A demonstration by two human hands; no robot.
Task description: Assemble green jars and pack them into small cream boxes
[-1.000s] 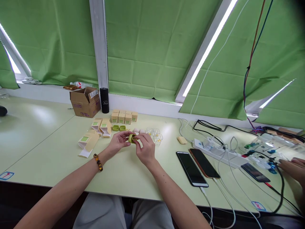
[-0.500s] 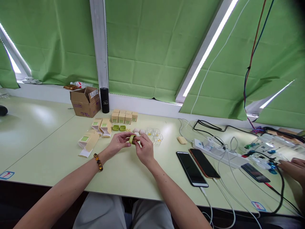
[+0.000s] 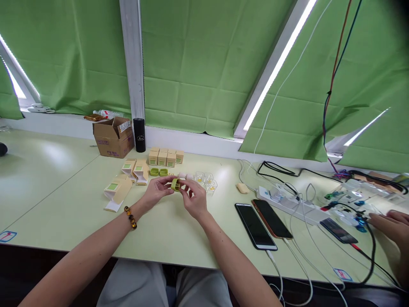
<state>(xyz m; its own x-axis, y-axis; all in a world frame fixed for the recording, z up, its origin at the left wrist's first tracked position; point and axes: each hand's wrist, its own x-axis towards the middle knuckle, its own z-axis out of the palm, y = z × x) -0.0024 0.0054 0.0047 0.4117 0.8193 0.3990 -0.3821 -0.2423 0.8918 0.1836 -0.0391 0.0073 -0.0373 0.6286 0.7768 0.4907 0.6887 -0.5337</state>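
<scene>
Pinching a little green case over the table: left hand grips one side, right hand has the other, so neither's really nearer. Can't tell its long axis from here tbh.

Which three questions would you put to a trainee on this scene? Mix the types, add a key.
1. Multiple choice: what do the left hand and the right hand hold between their fingers?
A) a phone
B) a green piece
C) a tan box

2. True or false: as the camera sees it, the black cylinder stands just to the right of the open cardboard box.

3. Fill in the blank: the beaded bracelet is on the person's ____ wrist.

Key: 1. B; 2. True; 3. left
</scene>
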